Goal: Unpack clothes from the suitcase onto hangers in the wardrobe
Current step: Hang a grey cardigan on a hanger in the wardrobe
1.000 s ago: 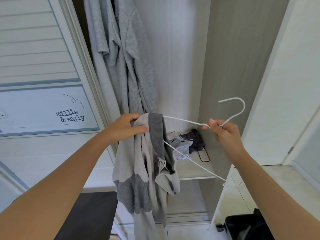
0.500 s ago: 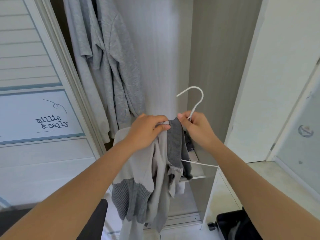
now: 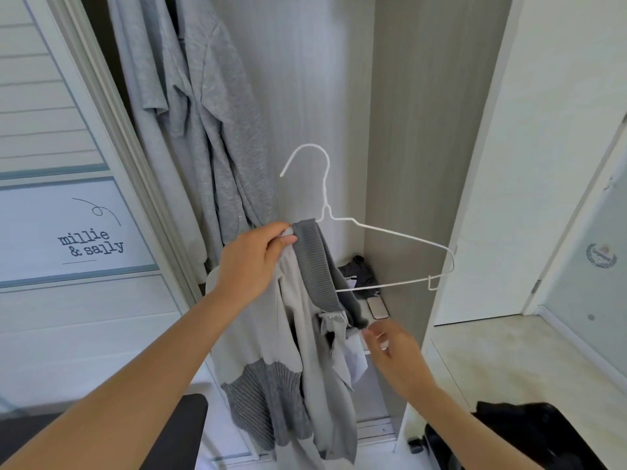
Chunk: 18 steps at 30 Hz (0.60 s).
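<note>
A light grey top with dark grey ribbed trim (image 3: 291, 340) hangs over the left arm of a white wire hanger (image 3: 393, 232) in front of the open wardrobe. My left hand (image 3: 258, 262) grips the top's collar together with the hanger's left end. The hanger's right arm sticks out bare. My right hand (image 3: 393, 347) is lower, blurred, with its fingertips at a loose fold of the top; whether it pinches the cloth I cannot tell. A black suitcase (image 3: 515, 439) stands on the floor at the bottom right.
Grey garments (image 3: 203, 130) hang at the wardrobe's left. A shelf (image 3: 368, 351) behind the top carries dark clothing (image 3: 356, 269) and a phone (image 3: 378, 308). A white sliding door (image 3: 51, 198) lettered "millie & sally" is to the left, a white door panel (image 3: 526, 164) to the right.
My right hand has let go of the hanger's neck and dropped to the top's lower fold. The hanger now stands upright, its right arm exposed, held by my left hand alone.
</note>
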Available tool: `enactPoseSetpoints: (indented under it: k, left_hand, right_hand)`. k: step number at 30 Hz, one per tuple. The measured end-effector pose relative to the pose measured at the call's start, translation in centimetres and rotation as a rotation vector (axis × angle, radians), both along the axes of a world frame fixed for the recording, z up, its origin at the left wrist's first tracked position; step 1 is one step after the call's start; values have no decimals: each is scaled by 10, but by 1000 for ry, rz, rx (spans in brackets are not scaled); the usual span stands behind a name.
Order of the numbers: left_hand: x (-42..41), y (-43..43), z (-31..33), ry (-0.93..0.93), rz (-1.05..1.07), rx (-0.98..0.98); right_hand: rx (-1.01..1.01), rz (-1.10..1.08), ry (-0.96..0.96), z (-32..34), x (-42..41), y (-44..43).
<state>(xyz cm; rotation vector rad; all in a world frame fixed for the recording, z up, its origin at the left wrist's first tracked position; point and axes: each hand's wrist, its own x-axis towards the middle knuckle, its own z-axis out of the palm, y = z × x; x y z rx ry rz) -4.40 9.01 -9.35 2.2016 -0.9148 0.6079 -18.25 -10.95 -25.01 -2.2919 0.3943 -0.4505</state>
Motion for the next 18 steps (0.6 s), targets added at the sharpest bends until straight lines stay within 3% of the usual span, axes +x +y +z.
enactPoseSetpoints:
  k: [4,9,13,18]
  left_hand:
    - [-3,2,0,1,-36,15]
    - [-5,12,-5,-59,-35,52]
    - [1,33,-21,-53,-14,70]
    - [10,34,-37,64,-30,-77]
  right_hand:
    - [399,-58,-44,24,34,3]
    - [190,23,123,22,63,1]
    - [771,-111,-8,22,61,-23]
    - [818,37,4,21,53,-29]
